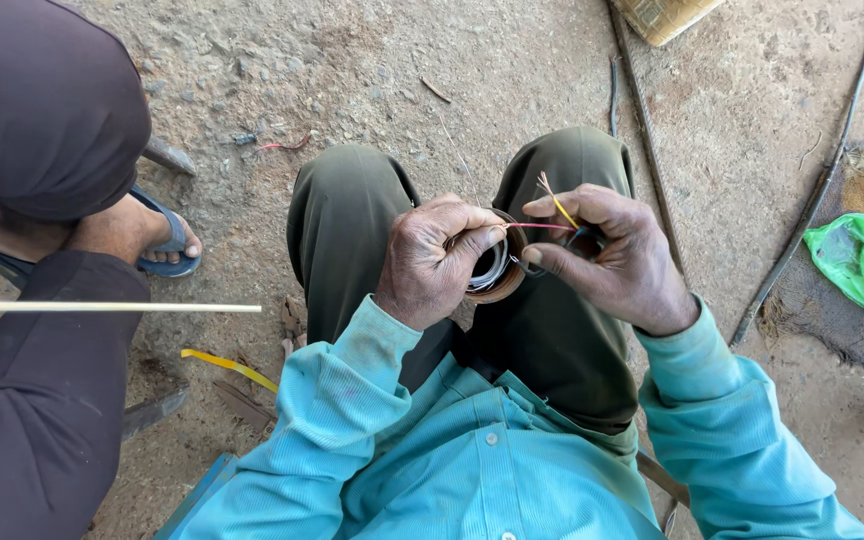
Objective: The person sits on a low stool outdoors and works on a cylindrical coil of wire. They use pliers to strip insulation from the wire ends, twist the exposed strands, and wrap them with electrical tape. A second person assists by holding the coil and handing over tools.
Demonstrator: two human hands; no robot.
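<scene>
Head view: the left hand (432, 262) has its fingers clamped on a small round coil (495, 272), held over the lap between the knees. The right hand (607, 255) pinches thin coloured wires (552, 215) coming off it, fingers together on the strands. A second person's sandalled foot (142, 235) rests on the dirt floor (372, 70) nearby, and a green plastic bag (862, 262) lies well apart.
</scene>
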